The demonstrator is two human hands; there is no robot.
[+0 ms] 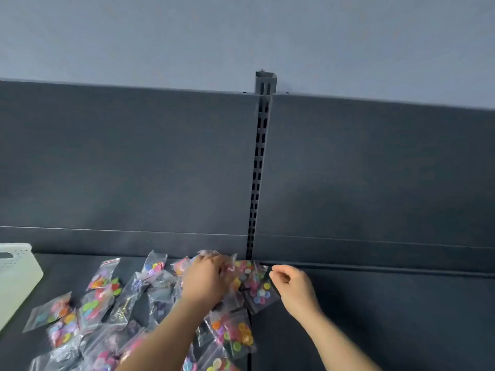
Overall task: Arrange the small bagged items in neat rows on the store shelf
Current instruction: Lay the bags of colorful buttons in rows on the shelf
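Soft, even, cool light is cast over the dark shelf [375, 317]; edges are bowed, and the hands are slightly blurred.

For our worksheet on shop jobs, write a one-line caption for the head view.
A person's left hand and right hand reach into jumbled bags of coloured buttons on a dark store shelf.

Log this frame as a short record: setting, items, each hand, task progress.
setting: dark store shelf, with a slotted upright between its two sections
items: clear bags of coloured buttons on the left section
left hand: on the bags near the upright, fingers curled; grip blurred
right hand: fingers curled at the right edge of the bag at the seam; grip unclear
other: white object at far left
progress: bags scattered and overlapping, no neat rows yet
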